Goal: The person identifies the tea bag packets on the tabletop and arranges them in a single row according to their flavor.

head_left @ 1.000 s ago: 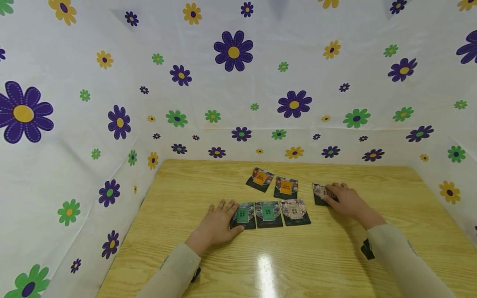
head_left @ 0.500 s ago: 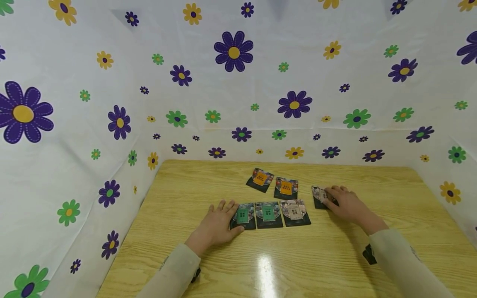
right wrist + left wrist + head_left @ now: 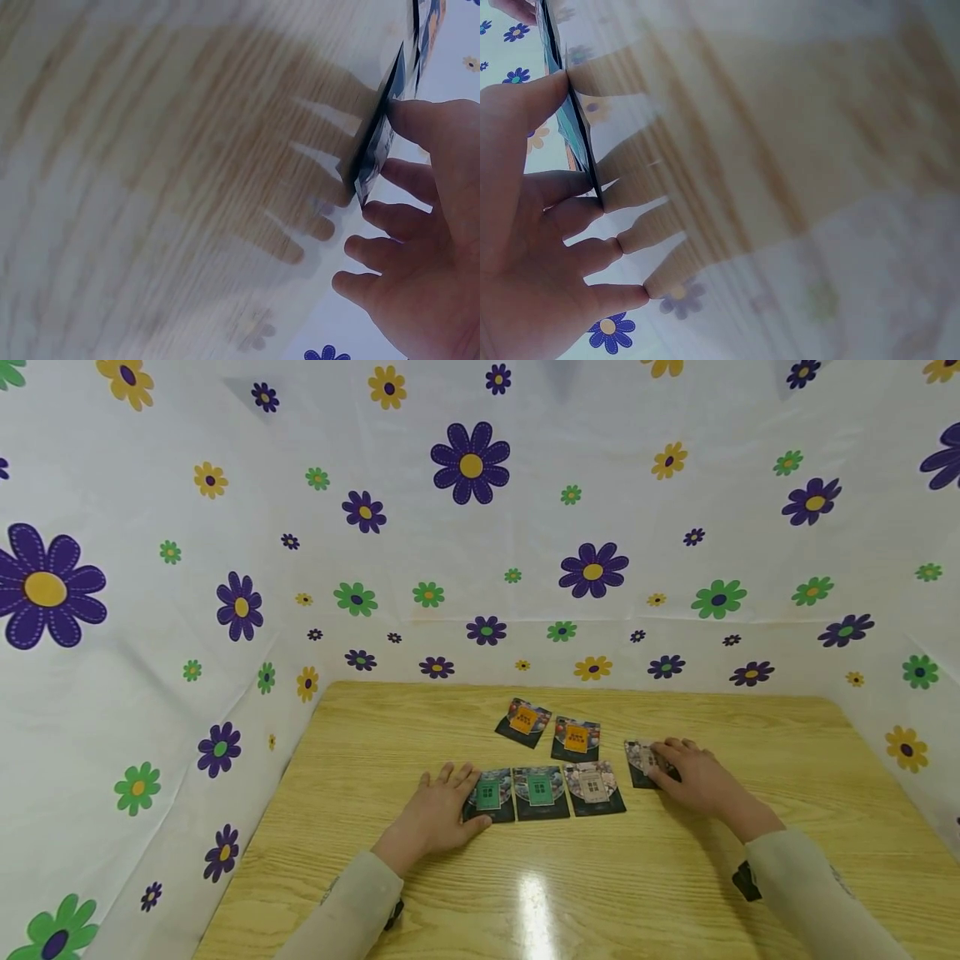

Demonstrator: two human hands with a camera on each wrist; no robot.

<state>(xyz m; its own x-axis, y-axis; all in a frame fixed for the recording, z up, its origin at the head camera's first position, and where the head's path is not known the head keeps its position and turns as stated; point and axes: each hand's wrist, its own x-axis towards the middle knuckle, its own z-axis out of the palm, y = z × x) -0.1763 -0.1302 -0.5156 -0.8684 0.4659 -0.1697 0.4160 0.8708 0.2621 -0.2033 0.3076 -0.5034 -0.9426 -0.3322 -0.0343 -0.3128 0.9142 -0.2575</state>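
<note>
Three flat dark packets lie side by side in a row: two with green labels (image 3: pixel 540 789) and one with a beige label (image 3: pixel 595 787). My left hand (image 3: pixel 442 810) rests at the row's left end, fingers spread and straight. Its thumb and index finger touch the edges of the leftmost green-label packet (image 3: pixel 491 793), partly covering it. To the right of the row, my right hand (image 3: pixel 697 772) holds another beige-label packet (image 3: pixel 639 763) between thumb and fingers, hiding its right part. In the right wrist view that packet (image 3: pixel 379 142) tilts close over the table.
Behind the row lie two packets with orange labels, one turned at an angle (image 3: pixel 522 721) and one straighter (image 3: pixel 576 738). The wooden table (image 3: pixel 360 735) meets a white flower-patterned cloth (image 3: pixel 510 527) at the back and sides.
My right hand has drawn its beige-label packet slightly toward me and a little left, nearer the row. The left hand and the other packets have stayed put.
</note>
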